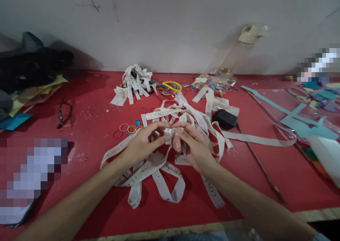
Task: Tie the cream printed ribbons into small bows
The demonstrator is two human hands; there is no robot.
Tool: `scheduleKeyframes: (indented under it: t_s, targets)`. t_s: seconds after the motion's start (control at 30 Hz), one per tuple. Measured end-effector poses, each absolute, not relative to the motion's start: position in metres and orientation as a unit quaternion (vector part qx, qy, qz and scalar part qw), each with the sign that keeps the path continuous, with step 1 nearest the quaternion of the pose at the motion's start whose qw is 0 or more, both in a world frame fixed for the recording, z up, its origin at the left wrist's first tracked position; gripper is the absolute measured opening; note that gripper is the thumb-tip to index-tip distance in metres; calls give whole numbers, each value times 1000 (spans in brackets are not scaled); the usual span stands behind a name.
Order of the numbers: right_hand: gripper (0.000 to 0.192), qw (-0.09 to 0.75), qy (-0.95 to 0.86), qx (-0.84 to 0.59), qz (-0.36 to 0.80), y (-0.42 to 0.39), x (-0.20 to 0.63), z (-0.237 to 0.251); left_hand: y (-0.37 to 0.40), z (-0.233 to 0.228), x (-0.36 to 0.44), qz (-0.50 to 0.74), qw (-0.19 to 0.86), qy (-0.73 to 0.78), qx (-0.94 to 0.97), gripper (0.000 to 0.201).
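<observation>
Both the left hand and right hand pinch a folded cream ribbon printed with gold lettering.

Dim, soft shadows, perhaps slight blur toward warped edges.

My two arms come into the picture from the bottom edge, one from the lower left and one from the lower right, and they are bare all the way. I wear no sleeves that can be seen, no gloves, no watch and no bracelet. My left hand has no ring on the fingers that show. My right hand also has no ring. The nails on both hands are short and plain, without any polish that I can make out. At the bottom right corner a small piece of light blue cloth shows, but what it is I cannot tell.
</observation>
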State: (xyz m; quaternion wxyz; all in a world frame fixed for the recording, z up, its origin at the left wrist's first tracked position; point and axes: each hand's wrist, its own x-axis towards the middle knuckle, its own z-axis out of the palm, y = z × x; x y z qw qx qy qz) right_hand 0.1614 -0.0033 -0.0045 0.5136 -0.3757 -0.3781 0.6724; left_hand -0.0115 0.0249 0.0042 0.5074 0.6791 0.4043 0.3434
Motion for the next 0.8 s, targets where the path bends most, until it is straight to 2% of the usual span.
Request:
scheduleKeyframes:
  t_s: [0.3,0.67,0.8]
  targets:
    - [17,468,-469,-429,614,-5,158,-5,21,3,-6,440,440,462,631,9]
    - [16,445,-441,-417,659,-6,159,-4,17,-3,-6,474,292,434,708,7]
    - [15,430,-436,-410,676,-7,160,-5,17,-2,-6,479,283,440,705,7]
